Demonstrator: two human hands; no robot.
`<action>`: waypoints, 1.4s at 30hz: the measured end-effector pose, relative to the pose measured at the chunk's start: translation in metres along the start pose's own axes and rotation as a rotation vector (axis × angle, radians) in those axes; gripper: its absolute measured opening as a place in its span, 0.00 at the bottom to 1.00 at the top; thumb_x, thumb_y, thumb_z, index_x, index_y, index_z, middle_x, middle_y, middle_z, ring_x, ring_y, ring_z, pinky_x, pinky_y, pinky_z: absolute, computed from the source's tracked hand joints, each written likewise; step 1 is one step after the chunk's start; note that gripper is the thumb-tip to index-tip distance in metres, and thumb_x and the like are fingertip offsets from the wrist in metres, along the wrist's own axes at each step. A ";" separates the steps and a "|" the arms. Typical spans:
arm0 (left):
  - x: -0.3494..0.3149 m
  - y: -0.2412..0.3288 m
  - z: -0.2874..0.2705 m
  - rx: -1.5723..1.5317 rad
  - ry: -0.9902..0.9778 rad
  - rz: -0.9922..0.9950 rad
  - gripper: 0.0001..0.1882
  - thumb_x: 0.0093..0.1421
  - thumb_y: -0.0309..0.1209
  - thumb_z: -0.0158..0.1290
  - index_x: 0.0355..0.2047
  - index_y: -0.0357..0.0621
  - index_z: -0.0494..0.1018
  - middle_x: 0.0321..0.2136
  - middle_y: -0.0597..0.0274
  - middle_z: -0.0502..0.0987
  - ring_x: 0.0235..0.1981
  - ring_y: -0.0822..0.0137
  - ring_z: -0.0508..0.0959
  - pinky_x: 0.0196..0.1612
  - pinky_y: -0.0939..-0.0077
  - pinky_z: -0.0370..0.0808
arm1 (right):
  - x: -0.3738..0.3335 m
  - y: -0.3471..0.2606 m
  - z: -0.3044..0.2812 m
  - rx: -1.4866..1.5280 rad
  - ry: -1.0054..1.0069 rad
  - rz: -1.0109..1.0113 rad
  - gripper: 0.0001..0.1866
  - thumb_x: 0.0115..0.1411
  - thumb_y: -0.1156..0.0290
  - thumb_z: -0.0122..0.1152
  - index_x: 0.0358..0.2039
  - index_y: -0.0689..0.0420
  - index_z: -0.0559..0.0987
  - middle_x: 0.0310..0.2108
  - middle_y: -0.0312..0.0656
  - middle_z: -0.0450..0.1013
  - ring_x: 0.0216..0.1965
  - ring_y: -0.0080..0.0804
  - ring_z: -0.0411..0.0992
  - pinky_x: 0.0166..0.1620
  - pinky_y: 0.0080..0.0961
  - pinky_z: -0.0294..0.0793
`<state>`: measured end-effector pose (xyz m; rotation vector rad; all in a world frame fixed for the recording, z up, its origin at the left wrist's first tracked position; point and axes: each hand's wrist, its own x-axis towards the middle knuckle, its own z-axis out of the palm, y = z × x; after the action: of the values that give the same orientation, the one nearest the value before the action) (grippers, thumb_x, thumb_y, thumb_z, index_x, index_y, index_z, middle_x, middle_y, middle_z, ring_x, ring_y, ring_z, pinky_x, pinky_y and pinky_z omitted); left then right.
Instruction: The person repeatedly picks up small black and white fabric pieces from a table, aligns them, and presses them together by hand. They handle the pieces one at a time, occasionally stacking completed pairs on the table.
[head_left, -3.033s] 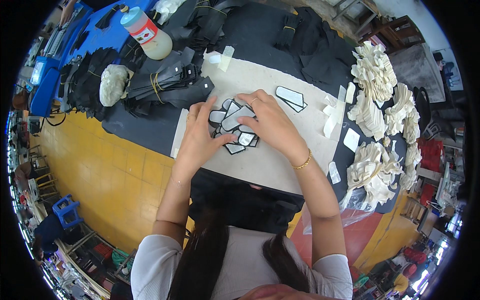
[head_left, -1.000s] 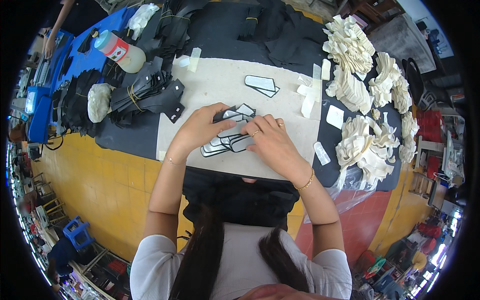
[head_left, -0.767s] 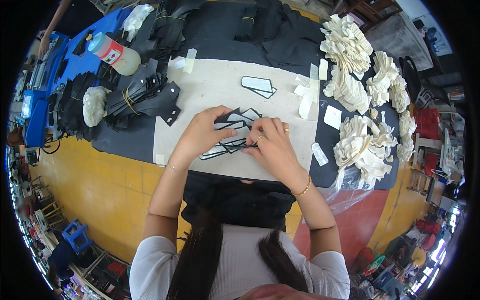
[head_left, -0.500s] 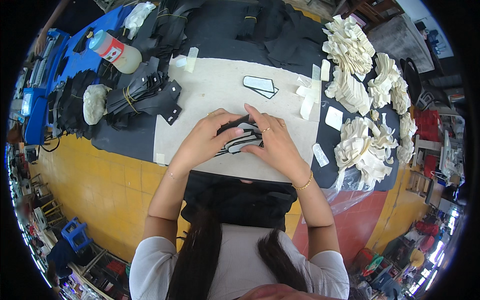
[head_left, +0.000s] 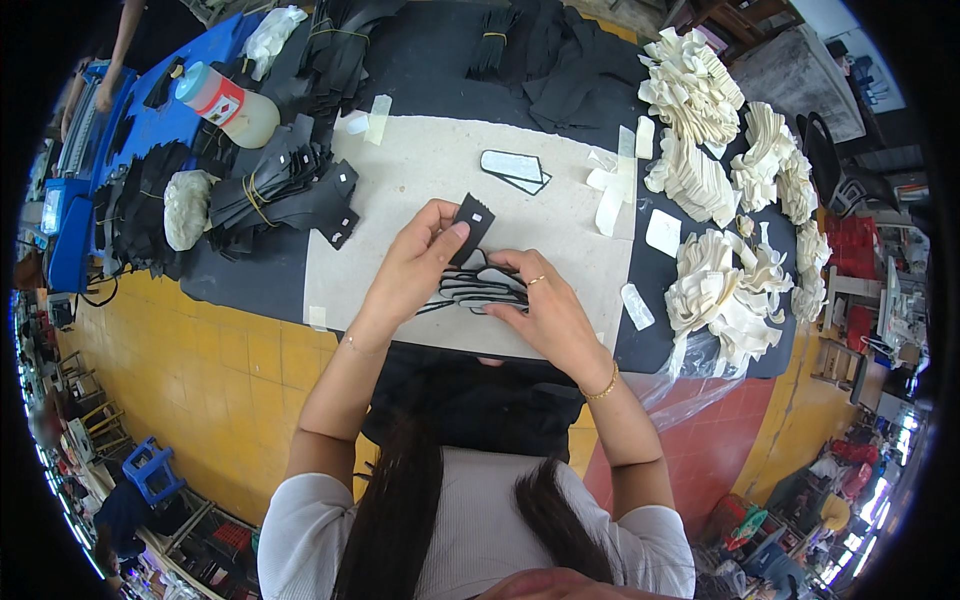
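My left hand [head_left: 415, 258] pinches a black fabric piece [head_left: 473, 229] that has a small white mark and a jagged top edge. Below it lies a fanned stack of light grey pieces with black borders [head_left: 480, 288]. The fingers of my right hand [head_left: 540, 300] are closed on the right end of that stack. Farther up the pale work sheet [head_left: 400, 190] rest two more black-edged white pieces [head_left: 514, 168], one partly over the other. The lower layers of the stack are partly hidden.
Bundled black fabric strips [head_left: 280, 185] and a bottle of yellowish liquid [head_left: 235, 108] stand at the left. Piles of cream fabric pieces [head_left: 715, 290] cover the right side. A blue machine [head_left: 72, 220] is at far left, with another person's arm [head_left: 120, 50] near it.
My left hand has moved up and a little left, and the black fabric piece now stands up in its fingers. The stack has spread wider under my right hand.
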<state>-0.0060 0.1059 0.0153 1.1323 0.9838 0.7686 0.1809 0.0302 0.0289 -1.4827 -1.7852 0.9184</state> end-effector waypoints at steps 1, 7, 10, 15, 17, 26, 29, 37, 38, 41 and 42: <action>-0.001 0.001 0.000 0.044 -0.008 0.022 0.06 0.70 0.25 0.51 0.45 0.39 0.71 0.37 0.68 0.78 0.34 0.82 0.76 0.36 0.86 0.71 | 0.000 0.000 -0.001 -0.019 0.020 -0.033 0.28 0.52 0.76 0.73 0.54 0.56 0.74 0.46 0.46 0.74 0.46 0.48 0.76 0.48 0.34 0.76; -0.005 0.010 -0.013 0.231 -0.159 -0.222 0.07 0.64 0.21 0.56 0.41 0.37 0.72 0.31 0.68 0.77 0.26 0.82 0.73 0.30 0.85 0.68 | -0.005 -0.005 -0.011 -0.034 -0.026 0.006 0.22 0.50 0.78 0.72 0.47 0.57 0.77 0.43 0.45 0.73 0.45 0.46 0.74 0.49 0.35 0.74; -0.001 0.008 -0.014 0.186 -0.099 -0.085 0.09 0.63 0.19 0.57 0.43 0.38 0.72 0.35 0.69 0.78 0.32 0.82 0.74 0.36 0.87 0.69 | -0.014 -0.009 -0.019 -0.068 0.078 -0.080 0.24 0.50 0.79 0.71 0.48 0.56 0.77 0.43 0.44 0.73 0.45 0.45 0.74 0.49 0.35 0.74; 0.004 -0.001 -0.014 0.037 0.215 0.146 0.14 0.63 0.17 0.55 0.49 0.37 0.69 0.38 0.65 0.76 0.32 0.81 0.76 0.31 0.87 0.69 | -0.020 -0.004 -0.026 -0.268 0.130 -0.031 0.23 0.51 0.77 0.70 0.48 0.56 0.77 0.43 0.43 0.73 0.43 0.46 0.73 0.47 0.37 0.74; 0.007 -0.003 -0.018 0.040 0.278 0.210 0.19 0.63 0.15 0.53 0.53 0.38 0.67 0.45 0.63 0.73 0.39 0.79 0.77 0.32 0.88 0.69 | -0.020 0.001 -0.025 -0.343 0.104 -0.030 0.23 0.51 0.75 0.70 0.49 0.56 0.77 0.43 0.43 0.73 0.43 0.46 0.73 0.48 0.38 0.73; 0.018 -0.014 0.008 0.000 0.120 0.194 0.25 0.61 0.13 0.53 0.57 0.42 0.67 0.46 0.64 0.72 0.37 0.79 0.76 0.31 0.86 0.69 | -0.016 0.003 -0.023 -0.393 0.058 -0.041 0.34 0.51 0.72 0.72 0.60 0.53 0.72 0.45 0.43 0.73 0.45 0.43 0.73 0.49 0.35 0.72; 0.017 -0.014 0.015 0.092 0.082 0.155 0.26 0.61 0.11 0.52 0.58 0.42 0.67 0.46 0.66 0.70 0.35 0.82 0.75 0.29 0.88 0.64 | -0.013 -0.004 -0.022 -0.486 0.032 -0.113 0.37 0.51 0.71 0.72 0.63 0.51 0.70 0.46 0.43 0.73 0.47 0.43 0.72 0.50 0.37 0.71; 0.012 -0.013 0.014 -0.013 0.015 0.067 0.28 0.60 0.10 0.51 0.59 0.42 0.66 0.45 0.65 0.68 0.36 0.80 0.76 0.30 0.87 0.66 | -0.006 -0.003 -0.012 -0.470 -0.011 -0.027 0.38 0.50 0.75 0.72 0.63 0.55 0.69 0.46 0.45 0.68 0.46 0.43 0.71 0.51 0.36 0.70; 0.011 -0.014 0.014 -0.012 -0.001 0.059 0.28 0.60 0.10 0.51 0.59 0.42 0.65 0.45 0.65 0.68 0.37 0.80 0.76 0.31 0.87 0.67 | -0.006 -0.002 -0.011 -0.409 0.042 -0.016 0.37 0.50 0.75 0.72 0.62 0.56 0.69 0.46 0.45 0.68 0.46 0.43 0.71 0.50 0.36 0.71; 0.008 -0.017 0.013 -0.017 -0.058 0.084 0.28 0.60 0.09 0.51 0.59 0.41 0.65 0.45 0.65 0.66 0.39 0.79 0.77 0.37 0.87 0.71 | -0.006 0.002 -0.009 -0.289 0.130 0.046 0.33 0.51 0.76 0.72 0.59 0.58 0.72 0.46 0.46 0.68 0.45 0.44 0.71 0.49 0.36 0.72; 0.007 -0.017 0.012 -0.015 -0.071 0.083 0.27 0.60 0.10 0.51 0.59 0.40 0.65 0.45 0.65 0.67 0.40 0.78 0.77 0.39 0.86 0.71 | -0.006 0.003 -0.010 -0.286 0.123 0.065 0.31 0.51 0.76 0.72 0.57 0.59 0.73 0.47 0.46 0.67 0.45 0.45 0.70 0.49 0.36 0.72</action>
<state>0.0083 0.1027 -0.0017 1.1851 0.8749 0.7953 0.1913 0.0260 0.0318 -1.7438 -1.8435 0.6048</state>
